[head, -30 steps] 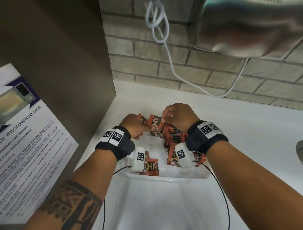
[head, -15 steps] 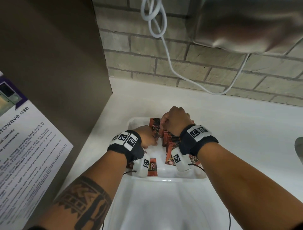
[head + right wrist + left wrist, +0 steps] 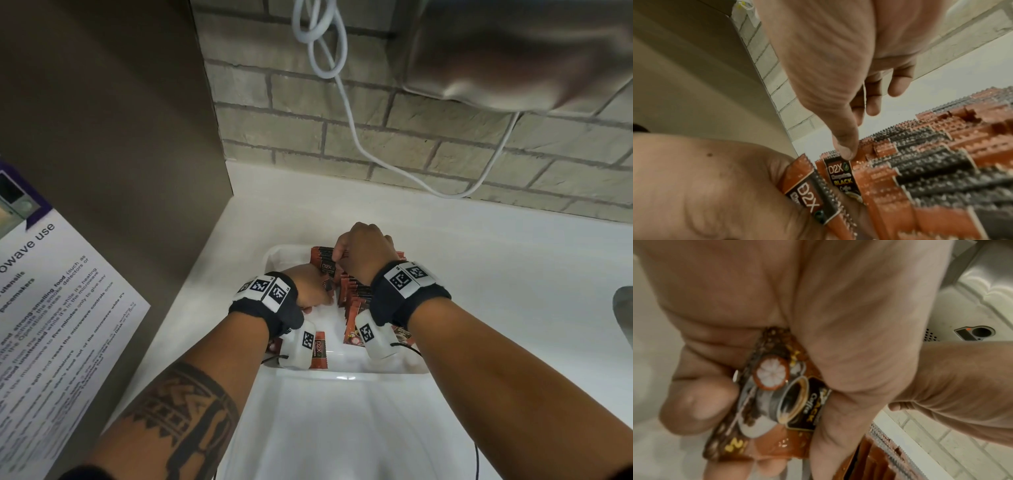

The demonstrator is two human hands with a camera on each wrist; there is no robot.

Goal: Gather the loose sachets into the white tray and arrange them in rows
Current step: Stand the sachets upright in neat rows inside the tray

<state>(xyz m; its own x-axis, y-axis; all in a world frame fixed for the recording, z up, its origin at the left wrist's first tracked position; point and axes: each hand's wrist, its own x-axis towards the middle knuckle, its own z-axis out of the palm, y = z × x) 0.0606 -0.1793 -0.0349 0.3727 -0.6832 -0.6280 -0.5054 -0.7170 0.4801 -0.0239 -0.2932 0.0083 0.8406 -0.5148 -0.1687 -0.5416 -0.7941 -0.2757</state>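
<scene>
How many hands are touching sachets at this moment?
2. The left hand grips one sachet over the white tray's left side. The right hand pinches the far end of the upright row.

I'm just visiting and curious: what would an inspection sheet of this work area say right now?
Surface: white counter, pale brick wall behind.
Job's things: white tray holds a row of sachets standing on edge; one loose sachet lies flat near its front.
Clutter: nothing seen.
Hands: left hand grips a sachet; right hand pinches a sachet at the row's far end.
Cables: white cord hangs down the wall.
Surroundings: microwave notice at left.
</scene>
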